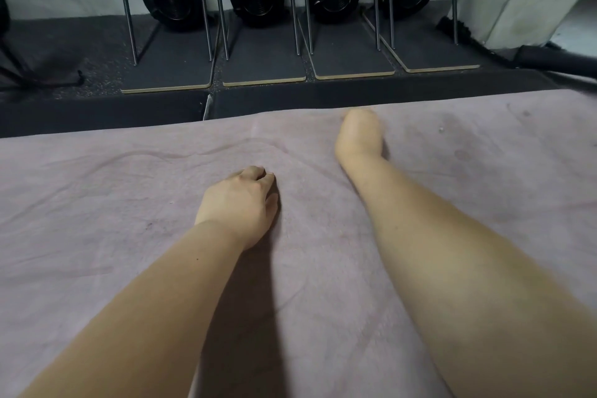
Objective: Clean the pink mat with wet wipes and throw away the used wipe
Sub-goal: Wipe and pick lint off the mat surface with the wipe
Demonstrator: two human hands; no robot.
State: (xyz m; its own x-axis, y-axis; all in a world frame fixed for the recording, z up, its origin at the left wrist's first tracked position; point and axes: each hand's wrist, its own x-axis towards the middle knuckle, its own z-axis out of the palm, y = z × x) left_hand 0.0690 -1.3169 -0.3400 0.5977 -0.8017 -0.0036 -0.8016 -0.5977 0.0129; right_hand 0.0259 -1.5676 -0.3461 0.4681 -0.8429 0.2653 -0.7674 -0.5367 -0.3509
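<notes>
Because the right hand (358, 136) is blurred near the far edge of the pink mat (97, 203), its fingers and anything under them cannot be made out. The left hand (239, 207) rests mid-mat, its fingers loosely curled and empty.

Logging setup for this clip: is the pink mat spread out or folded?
Spread out: the pink mat lies flat across the whole foreground, lightly wrinkled, no fold visible.

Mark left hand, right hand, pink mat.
left hand (239, 203), head view, back of hand
right hand (358, 136), head view, blurred back of hand
pink mat (97, 203), head view, bare patch left of the hands
</notes>
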